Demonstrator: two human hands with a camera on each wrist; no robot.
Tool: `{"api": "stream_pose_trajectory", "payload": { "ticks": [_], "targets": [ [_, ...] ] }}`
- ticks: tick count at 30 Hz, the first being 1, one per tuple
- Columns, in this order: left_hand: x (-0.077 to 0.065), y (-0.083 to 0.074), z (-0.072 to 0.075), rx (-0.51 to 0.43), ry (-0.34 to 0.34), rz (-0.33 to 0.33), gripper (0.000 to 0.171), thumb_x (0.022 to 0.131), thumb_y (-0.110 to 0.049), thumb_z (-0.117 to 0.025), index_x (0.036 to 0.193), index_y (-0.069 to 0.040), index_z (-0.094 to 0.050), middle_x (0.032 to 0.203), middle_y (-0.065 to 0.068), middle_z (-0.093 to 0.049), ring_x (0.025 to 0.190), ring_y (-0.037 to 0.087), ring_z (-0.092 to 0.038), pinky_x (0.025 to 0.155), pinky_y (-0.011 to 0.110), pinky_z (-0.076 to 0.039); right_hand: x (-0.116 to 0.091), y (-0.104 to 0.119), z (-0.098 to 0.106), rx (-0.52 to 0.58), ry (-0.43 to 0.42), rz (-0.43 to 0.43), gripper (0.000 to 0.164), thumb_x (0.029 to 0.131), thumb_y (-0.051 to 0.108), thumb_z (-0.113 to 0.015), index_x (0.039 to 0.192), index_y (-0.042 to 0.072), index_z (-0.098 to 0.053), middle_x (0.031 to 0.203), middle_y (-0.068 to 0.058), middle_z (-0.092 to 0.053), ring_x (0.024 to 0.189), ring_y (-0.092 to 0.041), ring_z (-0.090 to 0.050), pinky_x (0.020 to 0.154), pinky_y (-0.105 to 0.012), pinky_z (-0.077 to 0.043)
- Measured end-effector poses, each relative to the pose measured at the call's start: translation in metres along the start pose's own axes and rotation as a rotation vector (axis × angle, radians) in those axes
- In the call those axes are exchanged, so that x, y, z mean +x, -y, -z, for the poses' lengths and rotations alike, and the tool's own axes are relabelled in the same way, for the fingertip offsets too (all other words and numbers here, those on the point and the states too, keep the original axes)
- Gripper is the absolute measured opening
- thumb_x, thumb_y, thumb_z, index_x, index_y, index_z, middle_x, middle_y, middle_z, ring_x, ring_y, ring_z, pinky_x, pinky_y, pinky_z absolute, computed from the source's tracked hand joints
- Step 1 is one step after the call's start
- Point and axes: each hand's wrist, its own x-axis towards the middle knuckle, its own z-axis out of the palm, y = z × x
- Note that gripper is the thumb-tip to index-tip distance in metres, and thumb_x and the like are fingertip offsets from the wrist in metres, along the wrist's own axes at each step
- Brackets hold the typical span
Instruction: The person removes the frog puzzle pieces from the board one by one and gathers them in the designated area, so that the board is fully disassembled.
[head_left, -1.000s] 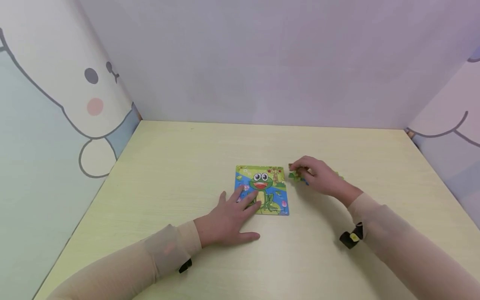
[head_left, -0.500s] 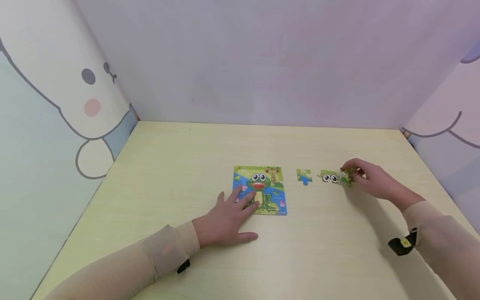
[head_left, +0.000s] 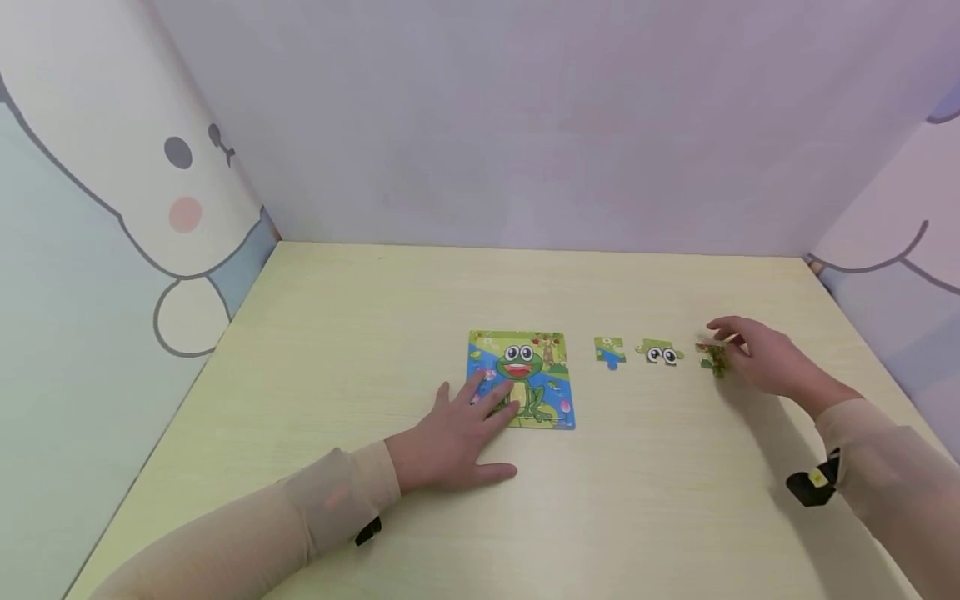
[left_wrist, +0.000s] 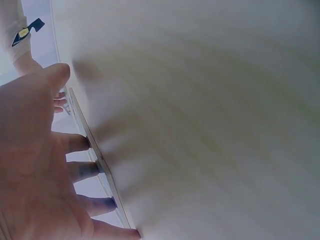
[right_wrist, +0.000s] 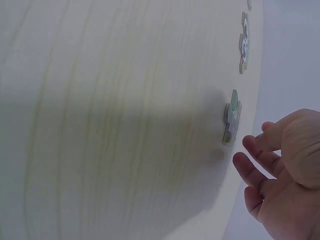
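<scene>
A square frog puzzle (head_left: 534, 408) in a flat tray lies on the table. My left hand (head_left: 459, 437) rests over its lower left part, fingers spread; in the left wrist view the fingertips (left_wrist: 102, 205) meet the tray's edge. To the right, three loose jigsaw pieces lie in a row. One is a green and blue piece (head_left: 609, 350), another carries the frog's eyes (head_left: 660, 353), and the third is a tree piece (head_left: 711, 357). Beside the tree piece is my right hand (head_left: 761, 354). Its loosely bent fingers hold nothing, with a gap to the piece in the right wrist view.
The pale wooden table (head_left: 337, 333) ends at a plain light wall (head_left: 525, 125) behind. A side panel (head_left: 90, 292) with a cartoon animal print stands at the left, another (head_left: 907, 192) at the right. Both sleeves carry a small black wrist camera (head_left: 813, 482).
My right hand has moved right from beside the puzzle, leaving the pieces spread in a row, and has let go of the tree piece. The left hand has stayed in place.
</scene>
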Motion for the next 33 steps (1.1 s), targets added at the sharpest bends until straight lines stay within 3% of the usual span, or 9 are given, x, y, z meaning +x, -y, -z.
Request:
{"api": "stream_pose_trajectory", "payload": {
  "ticks": [8,22,33],
  "targets": [
    [0.0,0.001,0.002,-0.005,0.018,0.003,0.083,0.099,-0.069,-0.053,0.165,-0.022,-0.035,0.175,0.005,-0.025,0.161,0.048,-0.015,0.111,0.081,-0.03,0.008,0.02,0.001,0.032,-0.029,-0.015,0.042,0.103,-0.003,-0.046,0.145,-0.008,-0.047,0.132,-0.034,-0.057,0.124,-0.053,-0.053,0.099,-0.07,-0.044],
    [-0.006,0.003,0.004,-0.025,0.018,0.013,0.083,0.1,-0.069,-0.052,0.166,-0.022,-0.033,0.177,0.005,-0.019,0.162,0.046,-0.011,0.114,0.078,-0.029,0.043,0.124,-0.017,0.134,0.002,0.202,0.04,0.104,0.002,-0.056,0.144,-0.003,-0.054,0.134,-0.026,-0.062,0.122,-0.041,-0.06,0.099,-0.061,-0.049],
    [-0.035,0.005,0.0,-0.058,-0.007,0.019,0.081,0.1,-0.065,-0.055,0.163,-0.016,-0.038,0.177,0.007,-0.016,0.16,0.046,-0.018,0.113,0.079,-0.03,0.067,0.19,-0.051,0.161,0.113,0.295,0.042,0.103,0.006,-0.062,0.145,0.0,-0.056,0.133,-0.019,-0.065,0.117,-0.034,-0.063,0.101,-0.053,-0.053]
  ]
}}
